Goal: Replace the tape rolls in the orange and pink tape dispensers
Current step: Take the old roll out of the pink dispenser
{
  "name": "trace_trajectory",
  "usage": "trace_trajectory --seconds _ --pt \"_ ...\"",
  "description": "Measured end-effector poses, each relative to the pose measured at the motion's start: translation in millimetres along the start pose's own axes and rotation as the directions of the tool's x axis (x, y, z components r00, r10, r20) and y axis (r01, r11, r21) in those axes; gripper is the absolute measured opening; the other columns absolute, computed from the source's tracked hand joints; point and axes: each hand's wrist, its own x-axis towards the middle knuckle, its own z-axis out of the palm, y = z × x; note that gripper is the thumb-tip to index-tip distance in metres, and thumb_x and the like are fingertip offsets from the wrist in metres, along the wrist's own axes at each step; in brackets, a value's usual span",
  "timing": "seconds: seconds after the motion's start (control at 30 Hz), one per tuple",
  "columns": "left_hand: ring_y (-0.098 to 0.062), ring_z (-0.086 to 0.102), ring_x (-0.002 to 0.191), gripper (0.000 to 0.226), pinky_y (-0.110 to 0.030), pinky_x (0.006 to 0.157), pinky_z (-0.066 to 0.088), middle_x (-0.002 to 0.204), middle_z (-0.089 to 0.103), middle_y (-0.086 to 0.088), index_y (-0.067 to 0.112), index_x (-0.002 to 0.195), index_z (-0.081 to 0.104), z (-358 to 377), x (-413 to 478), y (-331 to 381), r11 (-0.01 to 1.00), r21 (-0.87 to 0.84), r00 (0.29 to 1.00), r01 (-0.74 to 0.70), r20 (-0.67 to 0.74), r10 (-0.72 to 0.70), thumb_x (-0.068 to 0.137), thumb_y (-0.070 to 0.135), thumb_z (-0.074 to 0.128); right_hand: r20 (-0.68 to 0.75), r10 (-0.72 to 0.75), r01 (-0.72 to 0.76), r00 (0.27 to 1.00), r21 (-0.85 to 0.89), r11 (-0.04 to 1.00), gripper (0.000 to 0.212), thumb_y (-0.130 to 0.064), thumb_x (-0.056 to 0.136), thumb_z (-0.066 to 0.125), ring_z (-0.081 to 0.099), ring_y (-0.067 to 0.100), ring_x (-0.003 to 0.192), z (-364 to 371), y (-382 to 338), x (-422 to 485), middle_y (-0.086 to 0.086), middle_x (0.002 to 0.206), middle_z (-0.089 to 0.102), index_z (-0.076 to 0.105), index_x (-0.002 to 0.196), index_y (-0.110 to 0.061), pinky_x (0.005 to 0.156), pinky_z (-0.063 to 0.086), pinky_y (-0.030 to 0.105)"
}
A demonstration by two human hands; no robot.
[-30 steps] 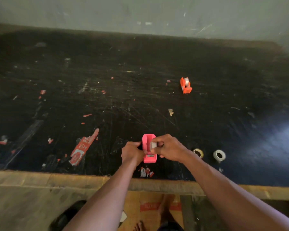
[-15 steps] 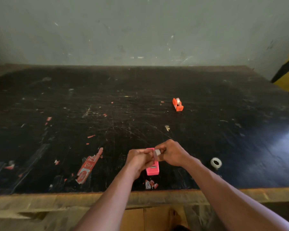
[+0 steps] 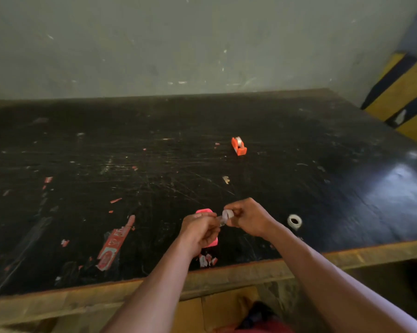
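Note:
My right hand (image 3: 249,218) pinches a small clear tape roll (image 3: 227,215) above the near edge of the table. My left hand (image 3: 199,230) is closed on the loose strip of tape coming off that roll. The pink dispenser (image 3: 204,211) lies on the table under my left hand, mostly hidden, with only its far end and a near corner showing. The orange dispenser (image 3: 238,146) stands further back on the black tabletop (image 3: 154,164) with a tape roll in it. A white tape roll (image 3: 294,221) lies flat to the right of my right wrist.
The scratched tabletop carries red label scraps (image 3: 112,243) at the near left and small bits (image 3: 226,179) in the middle. A grey wall runs behind the table. A yellow and black striped block (image 3: 409,97) stands at the far right. The table's wooden front edge (image 3: 226,275) is near my forearms.
The tape roll has come up out of the pink dispenser and is now held between both hands above it. The camera has tilted up, showing more wall.

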Motion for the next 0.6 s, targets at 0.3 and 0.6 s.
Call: trace_trajectory --seconds 0.3,0.6 --pt "-0.026 0.069 0.095 0.019 -0.033 0.079 0.060 0.102 0.071 -0.018 0.001 0.101 0.072 37 18 -5 0.992 -0.127 0.999 0.010 0.036 -0.005 0.088 -0.009 0.062 -0.141 0.204 -0.218 0.969 -0.094 0.971 0.036 -0.012 0.082 0.075 0.065 0.014 0.097 -10 41 -10 0.000 0.107 0.067 0.068 0.116 -0.018 0.078 0.054 0.021" --pt "-0.027 0.069 0.100 0.021 -0.030 0.077 0.059 0.105 0.070 -0.018 0.001 0.107 0.070 54 40 3 0.982 -0.168 0.996 0.083 0.029 -0.079 0.091 -0.009 0.060 -0.142 0.238 -0.269 0.961 -0.270 0.925 0.042 -0.021 0.087 0.071 0.058 0.028 0.114 11 65 14 0.012 0.132 0.049 0.062 0.127 -0.015 0.091 0.047 0.031"
